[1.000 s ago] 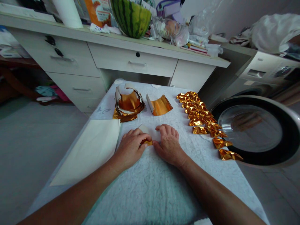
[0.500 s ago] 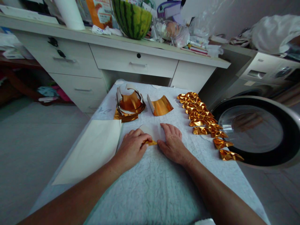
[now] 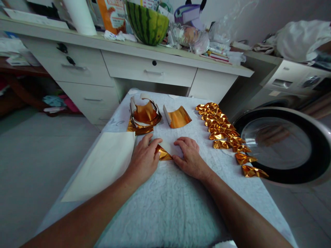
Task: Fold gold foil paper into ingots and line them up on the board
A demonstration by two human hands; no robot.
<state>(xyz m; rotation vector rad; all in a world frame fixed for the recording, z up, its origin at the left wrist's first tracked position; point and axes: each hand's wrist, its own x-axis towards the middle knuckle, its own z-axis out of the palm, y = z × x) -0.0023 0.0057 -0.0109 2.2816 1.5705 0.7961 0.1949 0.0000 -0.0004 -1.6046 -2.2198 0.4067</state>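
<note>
Between my hands lies a sheet of gold foil paper (image 3: 164, 154) with its pale back (image 3: 169, 143) up and a gold corner folded over at the near side. My left hand (image 3: 144, 155) rests on its left part, fingers apart and slightly bent, the thumb by the gold fold. At the right, my right hand (image 3: 190, 157) has its thumb tip at the fold's right point and its fingers loosely spread on the cloth. Beyond them are a curled stack of gold foil sheets (image 3: 144, 115) and a single curved gold sheet (image 3: 179, 117).
Folded gold foil pieces (image 3: 219, 127) lie in rows along the table's right side. A large cream paper sheet (image 3: 103, 165) lies at the left. Close to the right edge stands an open washing machine door (image 3: 317, 151). A counter (image 3: 170, 55) with a cut watermelon (image 3: 148, 24) is behind.
My left hand has loosened its bent fingers and spread them flatter, showing more of the gold fold. The right hand stays almost in place.
</note>
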